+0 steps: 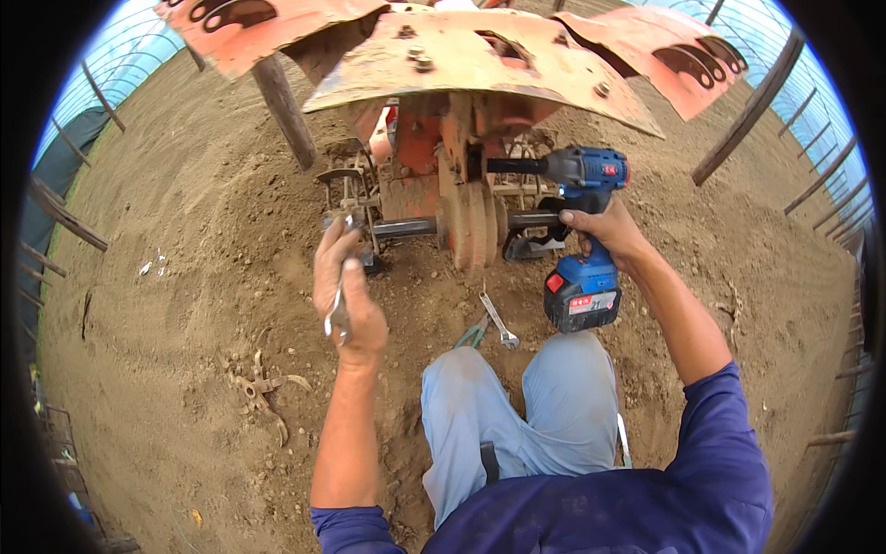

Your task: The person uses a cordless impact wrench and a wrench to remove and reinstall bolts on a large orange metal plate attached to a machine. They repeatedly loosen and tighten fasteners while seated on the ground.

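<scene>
My right hand (611, 231) is wrapped round the grip of a blue and black cordless impact wrench (588, 167). Its long black socket (513, 166) points left and meets the orange upright housing (459, 152) of a soil-covered rotary tiller. Closed round a silver wrench (338, 319), my left hand (355, 300) is raised beside the left end of the tiller's axle (406, 227); whether it touches the axle there I cannot tell. The round lower casing (471, 226) sits between the two axle halves. Orange metal guards (461, 60) overhang the whole assembly.
An adjustable wrench (498, 320) and green-handled pliers (472, 334) lie on the soil in front of my knees. Detached tiller blades (261, 388) lie at the left. Wooden posts (284, 111) stand near the machine, inside a plastic-covered greenhouse.
</scene>
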{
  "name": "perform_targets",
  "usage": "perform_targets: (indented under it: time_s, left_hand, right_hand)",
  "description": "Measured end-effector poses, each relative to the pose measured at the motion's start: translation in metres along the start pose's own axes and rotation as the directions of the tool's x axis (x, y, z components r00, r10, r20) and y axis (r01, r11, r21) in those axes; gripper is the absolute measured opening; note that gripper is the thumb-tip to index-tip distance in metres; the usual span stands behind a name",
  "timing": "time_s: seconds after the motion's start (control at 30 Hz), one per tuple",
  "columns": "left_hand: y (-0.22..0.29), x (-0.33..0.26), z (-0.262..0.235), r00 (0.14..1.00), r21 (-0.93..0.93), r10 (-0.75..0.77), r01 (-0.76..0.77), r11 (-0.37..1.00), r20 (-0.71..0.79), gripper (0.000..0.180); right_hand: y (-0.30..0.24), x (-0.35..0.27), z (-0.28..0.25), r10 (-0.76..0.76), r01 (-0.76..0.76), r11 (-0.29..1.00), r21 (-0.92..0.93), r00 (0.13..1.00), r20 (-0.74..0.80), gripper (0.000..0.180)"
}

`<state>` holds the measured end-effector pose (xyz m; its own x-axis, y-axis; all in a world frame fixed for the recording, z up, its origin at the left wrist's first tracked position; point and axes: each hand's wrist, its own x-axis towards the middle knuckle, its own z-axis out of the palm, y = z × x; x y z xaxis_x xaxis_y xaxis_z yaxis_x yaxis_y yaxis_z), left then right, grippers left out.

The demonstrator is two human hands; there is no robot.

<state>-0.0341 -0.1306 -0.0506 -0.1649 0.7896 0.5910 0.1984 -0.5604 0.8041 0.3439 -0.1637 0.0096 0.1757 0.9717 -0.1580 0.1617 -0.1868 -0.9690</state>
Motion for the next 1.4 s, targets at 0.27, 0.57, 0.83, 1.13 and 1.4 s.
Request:
perform_targets:
  time_s: [0.27, 0.57, 0.83, 1.13, 1.4]
  left_hand:
    - [-0.081, -0.12, -0.059, 0.725, 0.573, -0.609, 0.363, 0.735, 0.321, 0.042]
    - [-0.134, -0.16, 0.05, 0.412, 0.715, -0.626, -0.096, 0.693, 0.662, 0.039]
    - [-0.199, -0.208, 0.166, -0.103, 0.504, -0.593, -0.425, 0.752, 0.798, 0.04]
    - [-0.244, -0.274, 0.244, -0.109, 0.081, -0.349, -0.869, 0.488, 0.931, 0.017]
    - [-0.178, -0.199, 0.165, -0.064, 0.232, -0.281, -0.406, 0.884, 0.958, 0.014]
  right_hand:
    - [0.027, 0.016, -0.016, 0.024, -0.034, 0.995, 0.09, 0.994, 0.109, 0.026]
    - [0.132, 0.013, -0.098, 0.204, -0.175, 0.959, 0.223, 0.972, -0.117, 0.02]
    - [0.257, -0.077, -0.193, 0.365, -0.259, 0.908, 0.329, 0.876, -0.316, 0.026]
    - [0.273, -0.176, -0.214, 0.37, -0.234, 0.864, 0.446, 0.895, -0.248, 0.051]
    - [0.19, -0.118, -0.189, 0.105, -0.007, 0.925, 0.381, 0.966, -0.236, 0.07]
